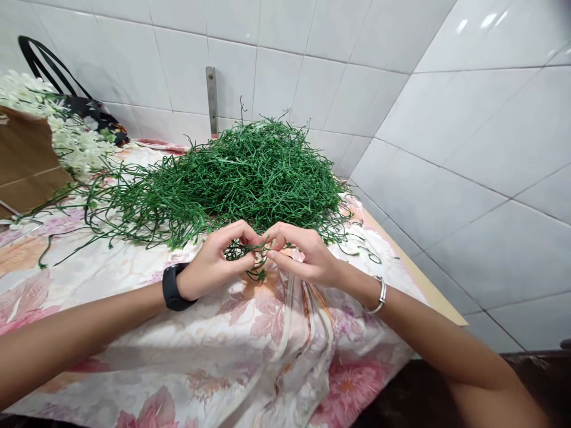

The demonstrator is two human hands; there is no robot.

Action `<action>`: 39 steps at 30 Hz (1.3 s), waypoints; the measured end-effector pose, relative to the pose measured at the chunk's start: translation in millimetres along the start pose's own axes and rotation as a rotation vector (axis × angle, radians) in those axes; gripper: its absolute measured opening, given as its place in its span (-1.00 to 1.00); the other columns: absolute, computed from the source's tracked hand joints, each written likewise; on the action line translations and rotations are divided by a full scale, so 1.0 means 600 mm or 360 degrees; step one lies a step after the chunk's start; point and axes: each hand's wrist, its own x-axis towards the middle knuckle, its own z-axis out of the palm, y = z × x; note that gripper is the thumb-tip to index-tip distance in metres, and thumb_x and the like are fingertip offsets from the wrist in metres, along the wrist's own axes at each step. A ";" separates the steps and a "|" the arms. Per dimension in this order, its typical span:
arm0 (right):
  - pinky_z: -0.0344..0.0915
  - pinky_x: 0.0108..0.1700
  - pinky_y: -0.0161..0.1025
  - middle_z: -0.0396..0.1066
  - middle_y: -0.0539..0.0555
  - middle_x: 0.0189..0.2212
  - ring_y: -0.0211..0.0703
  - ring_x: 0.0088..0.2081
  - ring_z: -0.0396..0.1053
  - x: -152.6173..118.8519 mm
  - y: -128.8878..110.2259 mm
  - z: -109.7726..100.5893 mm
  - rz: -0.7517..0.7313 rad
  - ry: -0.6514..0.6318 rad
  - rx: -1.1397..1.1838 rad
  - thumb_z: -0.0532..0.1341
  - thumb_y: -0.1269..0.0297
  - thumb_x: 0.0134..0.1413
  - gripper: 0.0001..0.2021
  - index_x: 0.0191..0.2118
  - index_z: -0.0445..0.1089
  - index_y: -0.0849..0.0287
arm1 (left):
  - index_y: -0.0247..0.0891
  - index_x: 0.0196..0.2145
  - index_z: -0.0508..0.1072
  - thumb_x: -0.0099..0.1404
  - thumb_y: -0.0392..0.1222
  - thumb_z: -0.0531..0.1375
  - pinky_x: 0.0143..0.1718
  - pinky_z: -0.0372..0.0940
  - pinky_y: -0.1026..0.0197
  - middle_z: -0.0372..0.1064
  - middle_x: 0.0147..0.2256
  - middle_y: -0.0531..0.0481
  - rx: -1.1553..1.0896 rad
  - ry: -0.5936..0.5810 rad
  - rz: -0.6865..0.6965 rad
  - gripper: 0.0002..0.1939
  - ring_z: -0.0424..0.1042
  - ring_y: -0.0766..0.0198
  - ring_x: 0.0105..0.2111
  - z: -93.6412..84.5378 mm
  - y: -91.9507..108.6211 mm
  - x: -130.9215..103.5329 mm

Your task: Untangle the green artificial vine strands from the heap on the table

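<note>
My left hand (pixel 223 261), with a black band on the wrist, pinches a thin green artificial stem (pixel 256 274) between thumb and fingers. Fingertip to fingertip with it, my right hand (pixel 303 252) is closed on the same stem; a silver bangle circles that wrist. Part of the stem hangs below the fingertips, and the spot where the fingers meet is partly hidden. Just behind both hands rises a large tangled heap of green artificial stems (pixel 267 172), with loose ends trailing to the left.
A floral cloth (pixel 178 368) covers the table. At the left are white artificial flowers (pixel 82 139), a brown cardboard piece (pixel 27 157) and a dark bag (pixel 91 113) with black handles. A metal bracket (pixel 211 98) stands against the tiled wall (pixel 289 77). Tiles also bound the right side.
</note>
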 end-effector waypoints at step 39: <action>0.09 -0.46 -0.37 0.17 -0.04 -0.55 -0.38 -0.51 0.09 0.003 0.006 0.001 0.0216 0.0065 -0.0406 0.14 0.24 0.06 -0.84 -0.37 0.27 0.26 | -0.26 -0.23 0.34 0.26 -0.16 0.08 -0.22 0.16 0.24 0.28 -0.29 0.00 0.0046 -0.0084 -0.0171 -0.84 0.28 0.30 -0.25 -0.004 -0.002 0.000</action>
